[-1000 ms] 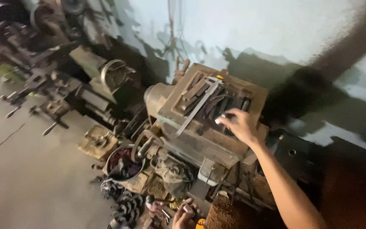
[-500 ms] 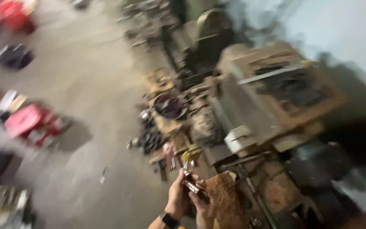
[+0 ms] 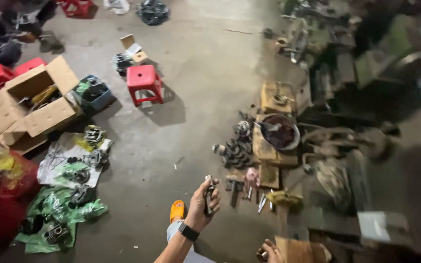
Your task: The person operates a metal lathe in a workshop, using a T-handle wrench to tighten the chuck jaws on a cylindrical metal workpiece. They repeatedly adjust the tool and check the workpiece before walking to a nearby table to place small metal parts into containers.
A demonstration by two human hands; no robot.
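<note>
My left hand (image 3: 203, 200), with a black watch (image 3: 188, 232) on its wrist, is raised over the concrete floor and shut on a small grey metal part (image 3: 209, 194). My right hand (image 3: 270, 252) shows only at the bottom edge, fingers curled beside a wooden block (image 3: 298, 249). Something small and dark sits at its fingertips, but I cannot tell whether it is held. An orange sandal (image 3: 177, 211) lies just left of my left arm.
Loose tools (image 3: 249, 191) and a pile of gears (image 3: 235, 146) lie beside a round metal pan (image 3: 279, 131). A blurred dark machine (image 3: 366, 146) fills the right. On the left are a red stool (image 3: 144, 83), a cardboard box (image 3: 35, 104), a blue crate (image 3: 93, 93) and green sheets with metal parts (image 3: 59, 214).
The view has swung left from the machine top to the floor. My right hand has left the machine top and dropped to the bottom edge. My left hand has risen with the metal part.
</note>
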